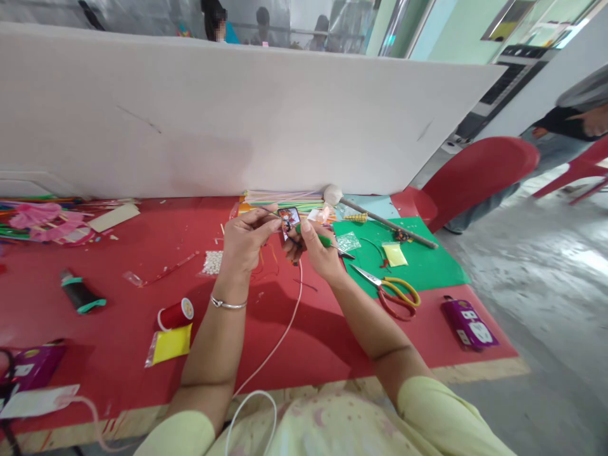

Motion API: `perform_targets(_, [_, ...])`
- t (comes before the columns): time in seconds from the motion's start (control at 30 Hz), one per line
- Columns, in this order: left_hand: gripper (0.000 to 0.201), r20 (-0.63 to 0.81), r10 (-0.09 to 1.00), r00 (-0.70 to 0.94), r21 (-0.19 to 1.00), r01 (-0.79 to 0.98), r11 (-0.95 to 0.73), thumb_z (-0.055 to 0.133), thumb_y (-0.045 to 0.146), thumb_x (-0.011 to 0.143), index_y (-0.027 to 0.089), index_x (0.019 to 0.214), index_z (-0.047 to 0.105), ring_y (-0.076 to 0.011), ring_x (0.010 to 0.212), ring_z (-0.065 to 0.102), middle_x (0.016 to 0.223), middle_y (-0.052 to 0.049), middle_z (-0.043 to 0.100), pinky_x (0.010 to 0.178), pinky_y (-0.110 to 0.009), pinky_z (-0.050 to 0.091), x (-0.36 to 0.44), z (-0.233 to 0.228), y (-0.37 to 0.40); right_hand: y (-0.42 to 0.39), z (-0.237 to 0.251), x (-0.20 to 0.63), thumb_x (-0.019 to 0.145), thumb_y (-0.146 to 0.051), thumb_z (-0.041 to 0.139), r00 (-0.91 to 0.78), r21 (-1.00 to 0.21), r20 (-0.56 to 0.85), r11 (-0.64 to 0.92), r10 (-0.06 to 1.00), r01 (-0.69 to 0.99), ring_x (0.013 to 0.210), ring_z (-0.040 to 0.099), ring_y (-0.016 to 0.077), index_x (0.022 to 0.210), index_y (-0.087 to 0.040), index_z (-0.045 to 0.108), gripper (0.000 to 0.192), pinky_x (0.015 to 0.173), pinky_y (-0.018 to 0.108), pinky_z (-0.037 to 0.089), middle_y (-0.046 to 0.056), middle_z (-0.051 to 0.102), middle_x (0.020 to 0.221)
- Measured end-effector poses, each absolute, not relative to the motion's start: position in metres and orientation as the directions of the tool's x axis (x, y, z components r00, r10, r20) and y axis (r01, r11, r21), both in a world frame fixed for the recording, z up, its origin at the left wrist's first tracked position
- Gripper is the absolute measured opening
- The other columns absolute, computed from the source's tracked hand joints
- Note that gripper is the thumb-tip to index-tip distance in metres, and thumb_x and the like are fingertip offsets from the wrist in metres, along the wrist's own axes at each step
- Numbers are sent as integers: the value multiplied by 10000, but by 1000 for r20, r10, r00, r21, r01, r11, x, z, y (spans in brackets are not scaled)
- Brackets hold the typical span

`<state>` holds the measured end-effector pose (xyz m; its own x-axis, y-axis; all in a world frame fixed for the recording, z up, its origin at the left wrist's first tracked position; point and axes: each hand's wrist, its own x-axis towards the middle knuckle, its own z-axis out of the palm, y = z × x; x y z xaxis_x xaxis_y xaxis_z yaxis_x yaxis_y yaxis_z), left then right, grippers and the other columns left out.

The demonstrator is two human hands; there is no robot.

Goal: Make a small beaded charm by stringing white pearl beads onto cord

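Note:
Over the red table [118, 253] my two hands meet at the middle. My left hand [244, 240] pinches a thin dark wire near a small colourful piece [289, 217]. My right hand [316, 250] grips a green-handled tool [327, 242] whose metal tip points right. A white cord [280, 335] trails from under my hands down to my lap. What exactly the fingertips hold is small and partly hidden.
Scissors with red and yellow handles [394, 292] lie on a green sheet [427, 259]. A red thread spool [175, 313], yellow packet [171, 344], black spool [78, 292], white beads [212, 261] and purple box [470, 324] lie around. White partition [237, 114] behind; red chair [475, 174] right.

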<state>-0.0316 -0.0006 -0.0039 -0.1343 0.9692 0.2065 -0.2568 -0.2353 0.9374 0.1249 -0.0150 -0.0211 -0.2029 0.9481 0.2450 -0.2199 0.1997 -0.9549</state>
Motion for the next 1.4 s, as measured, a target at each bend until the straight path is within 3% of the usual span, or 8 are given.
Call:
perform_targets(0.27, [352, 248, 960, -133, 952, -148, -266, 828, 235, 655, 199, 1004, 806, -119, 584, 590, 719, -1, 703, 556, -257, 470, -33, -3, -3, -14, -26, 124, 912, -722, 516, -167, -962, 220, 186, 961, -199, 534, 657, 133, 871, -182, 632, 554, 461, 234, 517, 36, 710, 716])
perform_targets(0.5, [293, 257, 943, -211, 929, -215, -301, 833, 229, 642, 181, 929, 797, -87, 593, 575, 728, 3, 704, 595, -240, 482, -23, -2, -3, -19, -29, 119, 963, -585, 564, -97, -905, 414, 398, 905, -150, 617, 657, 115, 940, -206, 656, 390, 547, 227, 516, 13, 689, 765])
perform_targets(0.7, [310, 217, 958, -189, 939, -228, -257, 827, 254, 655, 191, 957, 797, -63, 498, 474, 726, -9, 717, 478, -226, 382, -26, -5, -1, -15, -26, 123, 923, -697, 528, -141, -955, 268, 242, 953, -174, 578, 653, 121, 910, -194, 644, 517, 492, 221, 510, 25, 705, 737])
perform_targets(0.83, [277, 220, 957, -191, 945, -201, -257, 804, 233, 672, 201, 947, 804, -53, 471, 416, 737, -8, 723, 454, -229, 331, -28, -6, 0, -12, -23, 128, 916, -713, 525, -167, -958, 242, 208, 956, -200, 534, 647, 125, 881, -181, 646, 546, 464, 224, 505, 26, 700, 693])
perform_targets(1.07, [233, 295, 930, -219, 949, -50, -312, 781, 238, 697, 221, 927, 814, -131, 656, 616, 888, -36, 775, 581, -255, 470, -30, -7, -1, -13, -18, 132, 887, -724, 558, -159, -963, 211, 177, 964, -204, 538, 661, 134, 861, -175, 660, 559, 469, 231, 516, 49, 727, 725])
perform_targets(1.4, [164, 368, 907, -207, 925, -16, -379, 778, 228, 708, 213, 868, 812, -178, 823, 690, 961, -48, 786, 780, -313, 558, -31, -10, 1, -10, -17, 137, 885, -706, 585, -192, -964, 200, 159, 961, -211, 523, 662, 137, 790, -183, 637, 534, 436, 229, 507, 45, 728, 726])
